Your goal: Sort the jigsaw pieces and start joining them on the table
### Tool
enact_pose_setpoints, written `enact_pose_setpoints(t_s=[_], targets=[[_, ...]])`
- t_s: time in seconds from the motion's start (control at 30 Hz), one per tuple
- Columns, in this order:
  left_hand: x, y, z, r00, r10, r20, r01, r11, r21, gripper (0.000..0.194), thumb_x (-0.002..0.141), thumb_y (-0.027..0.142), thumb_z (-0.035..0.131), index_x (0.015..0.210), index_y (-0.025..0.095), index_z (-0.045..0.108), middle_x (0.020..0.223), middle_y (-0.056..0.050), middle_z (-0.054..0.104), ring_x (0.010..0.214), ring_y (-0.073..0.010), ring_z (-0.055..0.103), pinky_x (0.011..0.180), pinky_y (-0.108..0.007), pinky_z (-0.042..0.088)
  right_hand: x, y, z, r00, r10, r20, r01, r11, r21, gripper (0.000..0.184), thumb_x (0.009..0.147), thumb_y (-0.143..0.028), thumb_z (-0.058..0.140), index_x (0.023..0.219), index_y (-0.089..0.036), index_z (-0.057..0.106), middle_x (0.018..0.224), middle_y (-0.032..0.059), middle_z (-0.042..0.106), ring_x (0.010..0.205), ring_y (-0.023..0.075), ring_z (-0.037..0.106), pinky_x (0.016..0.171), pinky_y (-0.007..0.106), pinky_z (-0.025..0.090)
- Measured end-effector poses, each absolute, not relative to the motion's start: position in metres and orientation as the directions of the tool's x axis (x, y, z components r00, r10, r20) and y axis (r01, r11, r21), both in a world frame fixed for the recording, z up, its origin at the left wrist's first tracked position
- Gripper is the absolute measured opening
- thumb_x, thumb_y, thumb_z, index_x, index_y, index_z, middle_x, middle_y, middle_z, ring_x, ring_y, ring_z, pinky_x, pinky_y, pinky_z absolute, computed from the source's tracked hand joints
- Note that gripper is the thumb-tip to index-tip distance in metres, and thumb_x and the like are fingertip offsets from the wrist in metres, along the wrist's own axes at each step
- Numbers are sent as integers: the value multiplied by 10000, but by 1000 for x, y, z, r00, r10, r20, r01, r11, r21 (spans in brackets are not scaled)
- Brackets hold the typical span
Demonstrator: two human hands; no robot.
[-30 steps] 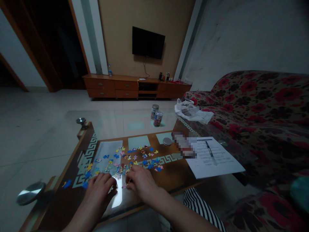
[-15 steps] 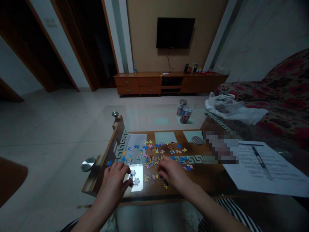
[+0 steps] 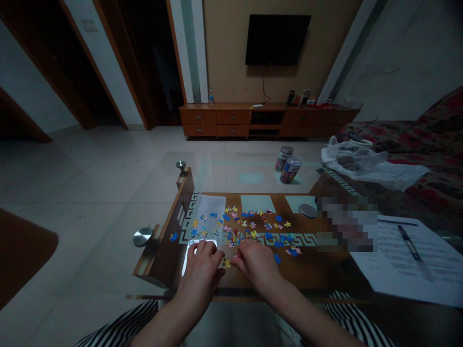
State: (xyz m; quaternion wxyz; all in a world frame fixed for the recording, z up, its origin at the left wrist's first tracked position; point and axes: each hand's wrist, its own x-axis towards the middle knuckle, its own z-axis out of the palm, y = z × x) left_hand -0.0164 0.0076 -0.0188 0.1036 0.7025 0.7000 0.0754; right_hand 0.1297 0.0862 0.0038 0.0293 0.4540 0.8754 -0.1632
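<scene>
Several small coloured puzzle pieces [image 3: 249,226] lie scattered on the glass-topped wooden coffee table [image 3: 318,270]. My left hand [image 3: 203,262] rests palm down with fingers curled over a bright white patch [image 3: 189,250] on the table, covering the pieces there. My right hand [image 3: 256,260] lies just to its right, fingers bent down onto the table by a yellow piece [image 3: 226,263]. What the fingertips of either hand pinch is hidden.
A printed sheet [image 3: 415,262] with a pen [image 3: 410,243] lies on the table's right. A round metal lid [image 3: 307,210] sits mid-table, two tins [image 3: 288,165] and a white plastic bag [image 3: 369,164] further back. A floral sofa [image 3: 415,159] borders the right side.
The view has shifted so the table sits more central. My left hand has slid over the bright patch and covered the two pieces there; my right hand has drawn closer to it.
</scene>
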Motion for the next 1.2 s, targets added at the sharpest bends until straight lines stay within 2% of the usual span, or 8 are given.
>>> enact_pose_setpoints(t_s=[0.13,0.3,0.43,0.53,0.67,0.83,1.07,1.2], targets=[[-14,14,-16,11,999,-42,966,0,260,127,835,188,577,938,210,646,1033,-74,613,1027,-279,495,898,-447,337,134,87,-3,-621,765,-168,768,552,-325,122,863,-272,624,817,-177,686,875,72,718,838,237,667,680,295,417],[-11,16,-12,0,999,-40,962,11,272,105,862,187,539,904,202,634,1003,-71,613,1007,-265,498,906,-441,342,140,86,-10,-614,787,-51,742,554,-378,86,833,-237,657,903,-189,659,943,58,688,867,217,643,709,290,424],[-9,14,-12,-12,999,-37,964,21,265,103,864,178,533,904,181,629,1012,-88,614,1014,-281,496,910,-454,344,140,83,-7,-632,768,-105,740,558,-376,144,799,-183,684,943,-186,670,1000,68,678,921,231,642,761,304,444],[-9,13,-12,-8,999,-33,964,17,264,91,861,186,550,908,182,627,1016,-83,614,1015,-279,498,915,-450,343,142,84,-5,-657,744,-123,719,568,-401,134,832,-152,635,940,-206,693,999,58,676,919,217,645,773,292,451],[-11,13,-13,-11,1000,-22,965,17,260,82,855,208,573,918,189,624,1012,-79,612,1013,-282,496,910,-451,339,145,86,-6,-658,747,-102,709,568,-418,142,862,-161,594,950,-208,695,998,62,670,920,215,644,784,294,456],[-10,14,-16,-4,1000,-18,966,8,260,107,840,211,597,937,182,632,1027,-95,610,1026,-300,491,894,-455,335,140,84,-11,-649,756,-87,713,565,-414,154,800,-173,684,953,-171,671,1002,74,669,933,238,637,789,316,463],[-9,15,-14,23,999,-25,951,-14,308,147,876,162,548,873,237,674,986,-47,637,1002,-250,523,881,-410,343,140,90,-12,-688,723,-64,668,595,-447,134,823,-145,652,944,-177,697,968,66,674,917,222,635,773,297,459],[-10,12,-13,5,1000,0,949,-4,317,128,843,220,628,968,211,651,1029,-55,634,1032,-264,517,924,-434,339,145,92,-11,-733,676,-75,624,625,-468,192,810,-118,655,979,-194,706,984,63,665,919,208,623,769,278,450]])
